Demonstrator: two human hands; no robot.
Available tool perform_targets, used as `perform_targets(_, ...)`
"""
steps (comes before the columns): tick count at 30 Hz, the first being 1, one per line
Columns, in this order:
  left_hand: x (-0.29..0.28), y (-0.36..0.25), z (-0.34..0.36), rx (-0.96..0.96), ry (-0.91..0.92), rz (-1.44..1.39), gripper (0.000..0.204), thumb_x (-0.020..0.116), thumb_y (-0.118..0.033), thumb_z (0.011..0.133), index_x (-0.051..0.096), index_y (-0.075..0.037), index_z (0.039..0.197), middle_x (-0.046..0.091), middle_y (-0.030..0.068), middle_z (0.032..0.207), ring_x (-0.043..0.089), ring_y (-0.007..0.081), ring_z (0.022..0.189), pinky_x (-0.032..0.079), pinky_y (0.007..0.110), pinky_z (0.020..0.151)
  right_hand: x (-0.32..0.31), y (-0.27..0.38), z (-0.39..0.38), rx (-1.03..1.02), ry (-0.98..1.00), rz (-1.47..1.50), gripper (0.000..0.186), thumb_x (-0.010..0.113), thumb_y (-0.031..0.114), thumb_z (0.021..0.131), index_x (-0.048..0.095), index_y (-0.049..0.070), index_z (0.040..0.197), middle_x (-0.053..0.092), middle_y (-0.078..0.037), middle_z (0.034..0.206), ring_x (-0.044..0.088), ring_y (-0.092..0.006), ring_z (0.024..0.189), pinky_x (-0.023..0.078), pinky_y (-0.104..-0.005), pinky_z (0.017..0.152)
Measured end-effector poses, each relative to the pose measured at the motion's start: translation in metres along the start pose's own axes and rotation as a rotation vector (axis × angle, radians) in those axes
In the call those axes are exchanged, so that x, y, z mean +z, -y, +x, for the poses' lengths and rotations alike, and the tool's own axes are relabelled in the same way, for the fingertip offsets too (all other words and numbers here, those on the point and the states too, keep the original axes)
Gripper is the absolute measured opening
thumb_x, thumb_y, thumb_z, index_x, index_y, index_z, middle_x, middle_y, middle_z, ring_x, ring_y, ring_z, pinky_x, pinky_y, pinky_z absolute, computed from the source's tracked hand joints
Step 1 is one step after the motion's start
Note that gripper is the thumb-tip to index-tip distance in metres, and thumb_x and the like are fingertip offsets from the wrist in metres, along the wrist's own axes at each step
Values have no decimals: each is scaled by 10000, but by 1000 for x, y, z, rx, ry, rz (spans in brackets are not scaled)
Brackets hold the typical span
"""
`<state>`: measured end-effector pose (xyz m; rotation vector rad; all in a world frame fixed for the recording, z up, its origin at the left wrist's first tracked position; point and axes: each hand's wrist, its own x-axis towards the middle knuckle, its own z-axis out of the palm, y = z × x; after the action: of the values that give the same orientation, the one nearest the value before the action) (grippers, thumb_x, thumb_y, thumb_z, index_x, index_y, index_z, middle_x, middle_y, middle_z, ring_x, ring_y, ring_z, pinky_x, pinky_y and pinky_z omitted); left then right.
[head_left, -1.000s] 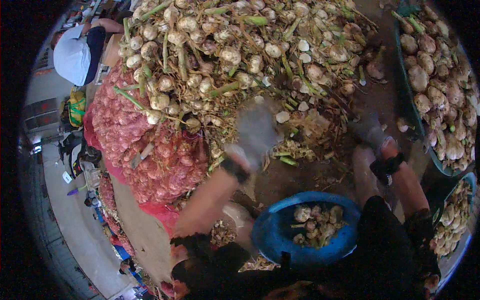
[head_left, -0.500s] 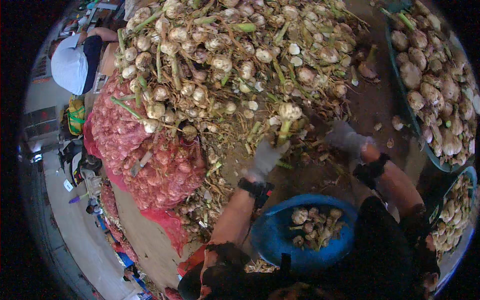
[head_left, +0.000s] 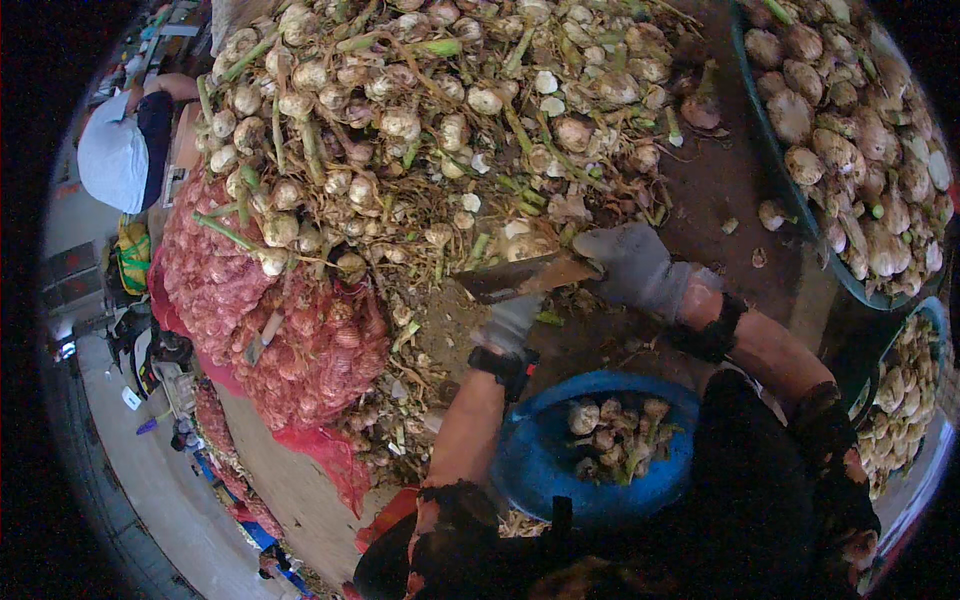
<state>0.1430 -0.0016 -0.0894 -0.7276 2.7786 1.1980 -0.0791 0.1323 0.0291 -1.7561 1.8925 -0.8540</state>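
Both hands are wearing grey gloves here. The right hand (head_left: pixel 635 268) is closing its fist round the handle of a big knife (head_left: pixel 525 277), whose blade is pointing left across the foot of the heap. The left hand (head_left: pixel 512 322) is sitting right under that blade, fingers curled; whether it's pinching a bulb I can't tell, the blade is covering it.

Containers: a blue basin (head_left: pixel 530 468) is sitting just below the hands, against the person's lap, and it's holding a small batch of trimmed garlic heads (head_left: pixel 618 424), not even half full. Over on the right, a dark tub (head_left: pixel 782 185) is piled high with bigger cleaned bulbs, and another basin (head_left: pixel 928 318) below it is also carrying garlic.

The big pile of untrimmed garlic (head_left: pixel 420 120) with stalks is filling the top. To the left, red mesh sacks (head_left: pixel 270 320) are bulging with bulbs, and a person in a white cap (head_left: pixel 112 160) is crouching beyond them.
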Motion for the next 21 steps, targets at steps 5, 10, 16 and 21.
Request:
perform_targets(5,-16,-114,13,-250,-255,-712,276,454,-209,806,498,-39,1020,550,41,890,529,149,731,433,250,686,-4,-14,-1,172,196,-38,460,632,234,534,516,130,967,583,-106,833,559,-289,736,444,-362,658)
perform_targets(10,-48,-175,17,-119,-550,-432,320,548,-211,759,493,-14,1005,573,65,823,546,147,690,441,237,657,-2,-43,-10,373,184,5,285,573,137,628,506,85,900,559,-139,757,539,-310,707,434,-370,594)
perform_targets(16,-64,-180,33,63,-313,-131,523,652,-174,646,400,-23,1080,531,104,954,533,229,848,448,308,710,-27,-65,-28,843,-23,1097,257,497,270,776,523,55,914,573,-41,753,543,-140,643,450,-284,587)
perform_targets(21,-49,-176,36,-91,-697,-77,423,552,-242,745,427,-22,1084,506,106,1021,506,237,900,404,354,801,-34,-16,-10,600,-123,1695,262,533,242,762,515,36,923,560,-41,837,541,-129,708,442,-274,622)
